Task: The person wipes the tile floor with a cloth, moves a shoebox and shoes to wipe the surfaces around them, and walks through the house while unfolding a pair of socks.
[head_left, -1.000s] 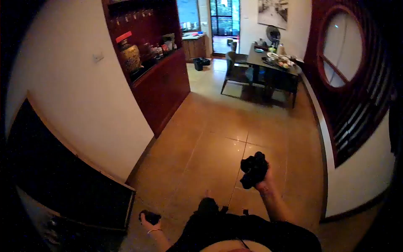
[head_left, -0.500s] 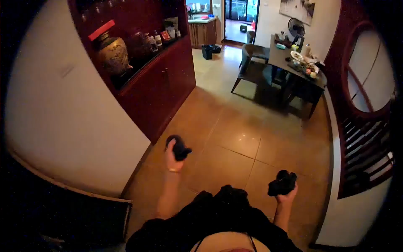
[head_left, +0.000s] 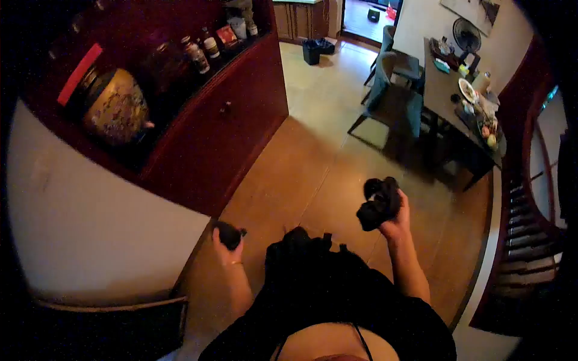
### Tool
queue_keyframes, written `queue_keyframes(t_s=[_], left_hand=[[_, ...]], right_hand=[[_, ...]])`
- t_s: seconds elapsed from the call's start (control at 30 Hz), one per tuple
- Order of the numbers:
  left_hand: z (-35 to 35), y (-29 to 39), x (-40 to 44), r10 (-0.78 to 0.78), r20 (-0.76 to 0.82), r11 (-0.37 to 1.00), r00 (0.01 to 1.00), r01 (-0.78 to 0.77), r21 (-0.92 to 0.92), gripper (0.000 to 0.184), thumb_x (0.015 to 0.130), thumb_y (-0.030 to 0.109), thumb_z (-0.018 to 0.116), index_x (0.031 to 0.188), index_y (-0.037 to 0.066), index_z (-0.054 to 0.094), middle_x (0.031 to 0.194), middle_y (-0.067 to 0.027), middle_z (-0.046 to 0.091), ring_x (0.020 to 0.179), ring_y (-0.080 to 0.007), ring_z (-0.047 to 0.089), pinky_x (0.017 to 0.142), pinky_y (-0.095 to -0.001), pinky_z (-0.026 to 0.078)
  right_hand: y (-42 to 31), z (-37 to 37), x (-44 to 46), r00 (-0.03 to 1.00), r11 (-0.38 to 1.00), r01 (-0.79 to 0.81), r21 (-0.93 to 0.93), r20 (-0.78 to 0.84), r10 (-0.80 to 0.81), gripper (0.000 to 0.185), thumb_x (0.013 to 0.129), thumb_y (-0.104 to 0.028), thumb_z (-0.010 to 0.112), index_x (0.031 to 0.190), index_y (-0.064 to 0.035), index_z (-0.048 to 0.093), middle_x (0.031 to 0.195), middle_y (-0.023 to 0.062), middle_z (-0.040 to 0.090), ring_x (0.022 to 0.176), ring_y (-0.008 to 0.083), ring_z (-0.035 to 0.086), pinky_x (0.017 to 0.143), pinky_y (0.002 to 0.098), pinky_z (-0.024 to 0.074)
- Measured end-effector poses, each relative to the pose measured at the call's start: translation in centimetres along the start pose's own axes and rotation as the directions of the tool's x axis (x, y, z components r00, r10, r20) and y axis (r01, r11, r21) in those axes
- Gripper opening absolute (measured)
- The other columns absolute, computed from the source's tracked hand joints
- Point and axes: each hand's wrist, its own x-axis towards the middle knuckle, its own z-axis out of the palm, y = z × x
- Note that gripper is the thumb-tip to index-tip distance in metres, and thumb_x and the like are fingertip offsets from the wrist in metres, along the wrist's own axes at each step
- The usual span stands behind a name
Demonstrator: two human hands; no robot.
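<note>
My left hand (head_left: pixel 227 256) is closed around a black rounded object (head_left: pixel 228 235) with a small knob at its right side; I cannot make out its kind. It is held low, close to the corner where the pale wall meets the floor. Higher up on the right, my right hand (head_left: pixel 398 221) grips a black lumpy bundle (head_left: pixel 379 206) from below and the right side. The bundle has rounded lobes and a small pale gap in its middle. Both things are held in the air, well apart from each other.
A dark red cabinet (head_left: pixel 241 126) stands at left, bearing a patterned vase (head_left: pixel 120 107) and several bottles. At right are a dark dining table (head_left: pixel 442 90), chairs (head_left: pixel 394 111) and a fan (head_left: pixel 467 35). A black bin (head_left: pixel 311 53) stands ahead on the tiled floor (head_left: pixel 301 174).
My right hand has risen with the black bundle, and my left hand has moved lower and leftward with its object. The room view has shifted, with the cabinet and table appearing nearer.
</note>
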Motion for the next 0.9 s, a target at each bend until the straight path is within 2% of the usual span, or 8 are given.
queue_keyframes(t_s=[0.07, 0.17, 0.27, 0.37, 0.53, 0.77, 0.83, 0.9], left_hand=[[-1.7, 0.2, 5.7, 0.027, -0.081, 0.993, 0.996, -0.036, -0.114, 0.032, 0.079, 0.027, 0.076, 0.103, 0.01, 0.064, 0.105, -0.0049, 0.062, 0.095, -0.0245, 0.057, 0.084, -0.0419, 0.053], [-1.2, -0.3, 14.7, -0.197, -0.091, 0.959, 0.976, 0.172, -0.227, 0.034, 0.077, 0.028, 0.077, 0.103, 0.011, 0.063, 0.103, -0.0066, 0.06, 0.098, -0.0255, 0.055, 0.085, -0.0439, 0.053], [12.9, -4.3, 16.9, -0.195, -0.235, 0.98, 0.952, 0.181, -0.081, 0.036, 0.077, 0.034, 0.076, 0.102, 0.011, 0.063, 0.1, -0.0087, 0.06, 0.099, -0.0269, 0.054, 0.087, -0.0474, 0.051], [26.0, -8.1, 21.1, -0.311, -0.02, 0.915, 0.95, 0.306, 0.262, 0.037, 0.079, 0.041, 0.072, 0.1, 0.012, 0.064, 0.099, -0.0104, 0.06, 0.101, -0.0282, 0.054, 0.088, -0.0499, 0.049], [43.4, -18.1, 32.4, -0.489, 0.21, 0.812, 0.847, 0.353, 0.465, 0.039, 0.082, 0.045, 0.068, 0.106, 0.014, 0.063, 0.104, -0.0098, 0.063, 0.098, -0.0301, 0.06, 0.087, -0.0498, 0.049], [52.5, -33.3, 48.9, -0.618, 0.239, 0.781, 0.749, 0.552, 0.292, 0.037, 0.082, 0.042, 0.07, 0.106, 0.013, 0.065, 0.103, -0.0095, 0.067, 0.096, -0.0314, 0.061, 0.085, -0.0511, 0.051], [54.5, -35.7, 49.9, -0.625, 0.12, 0.752, 0.772, 0.552, 0.36, 0.034, 0.082, 0.039, 0.072, 0.106, 0.017, 0.063, 0.103, -0.0054, 0.064, 0.096, -0.0284, 0.059, 0.085, -0.0491, 0.05], [55.5, -38.4, 53.3, -0.596, 0.045, 0.743, 0.802, 0.529, 0.41, 0.037, 0.082, 0.041, 0.07, 0.106, 0.013, 0.065, 0.105, -0.009, 0.067, 0.098, -0.0333, 0.06, 0.086, -0.0537, 0.051]], right_hand=[[0.5, 4.1, 5.4, 0.998, 0.999, -0.027, -0.026, 0.056, 0.028, 0.038, 0.086, -0.04, 0.058, 0.111, -0.0121, 0.062, 0.108, 0.0117, 0.064, 0.092, 0.0309, 0.06, 0.083, 0.0466, 0.0512], [0.3, 7.3, 13.3, 0.999, 0.998, -0.03, 0.056, 0.038, 0.028, 0.036, 0.086, -0.041, 0.057, 0.109, -0.0128, 0.063, 0.108, 0.0113, 0.064, 0.094, 0.0311, 0.06, 0.084, 0.0474, 0.0508], [0.0, 8.3, 20.3, 0.997, 0.998, -0.015, 0.053, -0.078, 0.019, 0.038, 0.087, -0.042, 0.054, 0.11, -0.0133, 0.063, 0.108, 0.011, 0.064, 0.095, 0.0317, 0.06, 0.085, 0.0489, 0.05], [-2.8, 10.0, 25.8, 0.992, 0.998, 0.05, 0.033, -0.116, -0.046, 0.036, 0.089, -0.04, 0.052, 0.108, -0.0119, 0.063, 0.104, 0.0097, 0.064, 0.097, 0.0299, 0.059, 0.09, 0.0501, 0.0478], [-6.7, 11.0, 32.2, 0.947, 0.945, 0.263, 0.194, -0.241, -0.214, 0.04, 0.089, -0.04, 0.049, 0.115, -0.0119, 0.061, 0.113, 0.0111, 0.062, 0.103, 0.0305, 0.057, 0.095, 0.0507, 0.0449], [-11.1, 10.8, 44.5, 0.859, 0.933, 0.318, 0.17, -0.469, -0.207, 0.034, 0.088, -0.038, 0.049, 0.101, -0.0098, 0.064, 0.102, 0.0115, 0.065, 0.092, 0.033, 0.062, 0.081, 0.0536, 0.0512], [-13.9, 13.7, 47.8, 0.859, 0.918, 0.342, 0.202, -0.464, -0.218, 0.035, 0.088, -0.038, 0.048, 0.101, -0.0095, 0.063, 0.1, 0.0104, 0.065, 0.091, 0.032, 0.063, 0.081, 0.0535, 0.0518], [-16.3, 16.4, 52.5, 0.877, 0.912, 0.357, 0.203, -0.408, -0.253, 0.035, 0.089, -0.038, 0.048, 0.102, -0.0095, 0.063, 0.099, 0.0092, 0.066, 0.09, 0.031, 0.063, 0.081, 0.0532, 0.0523]])
